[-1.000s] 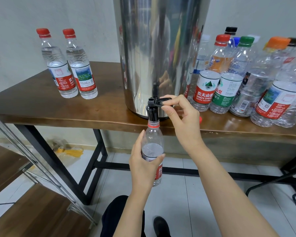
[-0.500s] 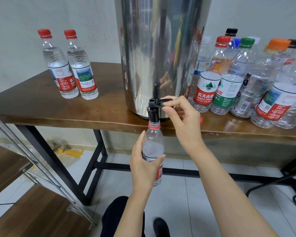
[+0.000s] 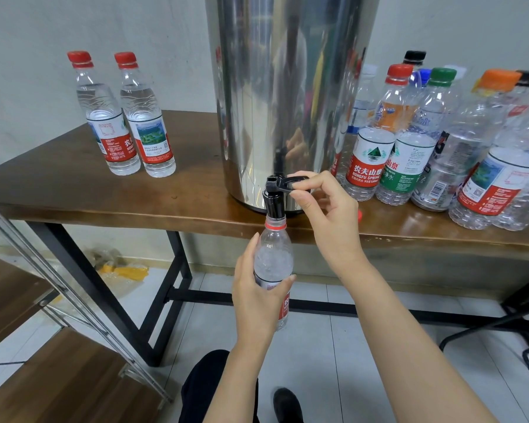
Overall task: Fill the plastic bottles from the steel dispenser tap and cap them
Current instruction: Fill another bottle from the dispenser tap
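A tall steel dispenser [image 3: 287, 96] stands on the wooden table [image 3: 74, 190], its black tap [image 3: 274, 196] jutting over the front edge. My left hand [image 3: 257, 297] grips a clear plastic bottle [image 3: 274, 257] with a red neck ring, its uncapped mouth right under the tap spout. Water shows high in the bottle, near the shoulder. My right hand [image 3: 324, 215] pinches the tap's black lever [image 3: 293, 181] between thumb and fingers. A small red cap [image 3: 359, 215] lies on the table behind my right hand, mostly hidden.
Two filled bottles with red caps [image 3: 129, 117] stand at the table's back left. Several capped empty bottles [image 3: 440, 141] crowd the right side. A metal-framed wooden rack [image 3: 43, 331] sits at lower left. Tiled floor and my legs lie below.
The water level in the held bottle has risen from about label height to the shoulder. Both hands stay in place.
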